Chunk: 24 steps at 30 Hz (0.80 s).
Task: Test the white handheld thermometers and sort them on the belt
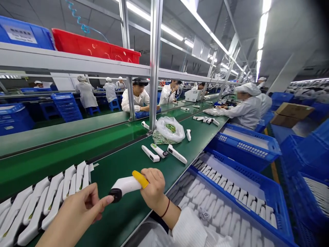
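A white infrared thermometer (pixel 128 185) with a black head is held up over the green bench, between both hands. My right hand (pixel 154 187) grips its handle end; a yellow finger cot (pixel 140 179) covers one digit. At the black head, my left hand (pixel 86 209) presses its thumb against the tip, fingers curled behind. Left of it, a row of white thermometers (pixel 55 192) lies side by side. Beyond my hands lie three more thermometers, one of them a white one (pixel 177 154), near a plastic bag (pixel 168 132) holding small green-and-yellow parts.
Blue crates (pixel 239 187) with rows of white thermometers stand right of the bench, one under a translucent sheet. A metal post (pixel 155 68) rises behind the bag. Co-workers sit farther along and across the line. Above left, a shelf carries a red bin (pixel 95 48) and a blue bin (pixel 25 32).
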### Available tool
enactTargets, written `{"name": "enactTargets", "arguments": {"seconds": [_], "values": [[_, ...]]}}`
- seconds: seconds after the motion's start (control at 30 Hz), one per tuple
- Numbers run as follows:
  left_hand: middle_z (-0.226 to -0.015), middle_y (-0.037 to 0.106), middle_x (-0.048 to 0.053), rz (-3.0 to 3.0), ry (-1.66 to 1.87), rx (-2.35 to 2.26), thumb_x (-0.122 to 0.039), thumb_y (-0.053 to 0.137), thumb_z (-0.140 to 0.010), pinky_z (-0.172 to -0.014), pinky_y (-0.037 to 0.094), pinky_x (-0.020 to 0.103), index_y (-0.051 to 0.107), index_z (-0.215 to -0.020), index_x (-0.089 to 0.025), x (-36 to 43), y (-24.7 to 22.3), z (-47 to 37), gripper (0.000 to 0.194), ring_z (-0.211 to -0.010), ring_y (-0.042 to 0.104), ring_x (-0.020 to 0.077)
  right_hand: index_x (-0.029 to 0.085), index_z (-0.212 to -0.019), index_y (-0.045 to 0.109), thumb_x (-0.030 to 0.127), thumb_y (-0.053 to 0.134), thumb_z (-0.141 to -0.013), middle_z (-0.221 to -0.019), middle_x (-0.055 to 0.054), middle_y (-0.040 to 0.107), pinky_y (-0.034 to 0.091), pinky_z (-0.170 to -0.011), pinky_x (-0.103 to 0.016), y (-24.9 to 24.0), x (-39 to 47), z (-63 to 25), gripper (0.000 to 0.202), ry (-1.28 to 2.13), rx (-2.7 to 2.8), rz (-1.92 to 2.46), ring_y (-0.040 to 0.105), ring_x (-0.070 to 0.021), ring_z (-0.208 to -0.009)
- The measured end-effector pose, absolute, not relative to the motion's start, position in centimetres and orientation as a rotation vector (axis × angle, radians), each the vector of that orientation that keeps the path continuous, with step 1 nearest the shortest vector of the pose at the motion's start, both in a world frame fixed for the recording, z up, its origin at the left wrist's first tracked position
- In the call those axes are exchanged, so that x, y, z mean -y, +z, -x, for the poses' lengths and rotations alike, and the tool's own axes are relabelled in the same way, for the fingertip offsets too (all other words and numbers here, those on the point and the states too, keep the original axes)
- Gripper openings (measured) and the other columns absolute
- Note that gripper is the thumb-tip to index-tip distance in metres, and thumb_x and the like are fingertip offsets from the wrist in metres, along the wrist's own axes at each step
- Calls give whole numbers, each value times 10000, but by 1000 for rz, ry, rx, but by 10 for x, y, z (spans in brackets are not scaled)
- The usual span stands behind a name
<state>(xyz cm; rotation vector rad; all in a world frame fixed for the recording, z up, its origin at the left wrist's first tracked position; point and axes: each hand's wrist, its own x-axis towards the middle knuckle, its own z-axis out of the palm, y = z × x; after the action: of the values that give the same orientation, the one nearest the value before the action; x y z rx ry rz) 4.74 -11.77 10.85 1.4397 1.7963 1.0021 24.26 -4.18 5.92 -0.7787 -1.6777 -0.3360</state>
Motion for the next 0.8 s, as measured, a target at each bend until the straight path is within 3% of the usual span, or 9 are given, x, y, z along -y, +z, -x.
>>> {"name": "enactTargets", "arguments": {"seconds": [0.1, 0.2, 0.27, 0.37, 0.43, 0.57, 0.7, 0.8], "values": [[-629, 617, 6, -1497, 871, -1470, -552, 670, -690, -491, 460, 243, 485, -710, -214, 87, 100, -57, 386, -552, 602, 180, 205, -854, 639, 128, 484, -788, -733, -33, 609, 406, -609, -295, 57, 33, -260, 185, 50, 1834, 807, 549, -176, -683], [-1075, 650, 87, -1776, 907, -1287, -482, 521, -842, -797, 528, 336, 516, -1121, -232, 43, 87, -81, 375, -979, 640, 234, 201, -923, 635, 143, 519, -769, -838, -42, 623, 456, -651, -270, 59, 9, -295, 201, 359, 1903, 966, 594, -177, -755], [-1339, 519, 111, -2140, 775, -1429, -355, 489, -890, -995, 429, 421, 433, -1297, -248, 10, 74, -100, 425, -1254, 476, 260, 176, -1008, 603, 214, 558, -801, -942, -79, 631, 468, -723, -294, 63, -16, -329, 216, 291, 1805, 1295, 611, -202, -830], [-1469, 378, 95, -2468, 647, -1489, -122, 489, -853, -1100, 267, 514, 360, -1383, -249, -39, 50, -123, 560, -1398, 223, 290, 147, -1050, 586, 271, 549, -851, -997, -129, 644, 441, -767, -315, 66, -58, -381, 237, -18, 1747, 1999, 610, -243, -921], [-1479, 365, 81, -2517, 637, -1480, -22, 447, -826, -1111, 207, 552, 357, -1385, -258, -67, 35, -135, 613, -1407, 187, 294, 116, -1011, 606, 253, 563, -850, -921, -161, 667, 425, -727, -327, 65, -82, -409, 216, -68, 1729, 2180, 620, -278, -898], [-1344, 500, 127, -2543, 631, -1521, 16, 444, -797, -1090, 211, 576, 492, -1233, -199, -99, 18, -148, 488, -1347, 334, 300, 109, -932, 646, 223, 602, -821, -853, -161, 683, 393, -654, -305, 59, -119, -439, 165, -43, 1737, 2271, 636, -277, -829], [-1019, 611, 83, -2464, 616, -1601, -100, 476, -843, -992, 371, 476, 557, -900, -185, -91, 19, -143, 131, -1047, 566, 252, 120, -900, 671, 184, 603, -810, -869, -141, 673, 388, -680, -290, 57, -136, -435, 130, -37, 1795, 2219, 622, -252, -850], [-889, 626, 65, -2333, 602, -1666, -218, 451, -891, -771, 460, 356, 536, -864, -197, -61, 27, -124, 92, -827, 599, 231, 99, -1008, 642, 226, 511, -883, -1049, -189, 616, 381, -803, -331, 54, -129, -410, 222, -85, 1840, 2079, 554, -274, -1010]]}}
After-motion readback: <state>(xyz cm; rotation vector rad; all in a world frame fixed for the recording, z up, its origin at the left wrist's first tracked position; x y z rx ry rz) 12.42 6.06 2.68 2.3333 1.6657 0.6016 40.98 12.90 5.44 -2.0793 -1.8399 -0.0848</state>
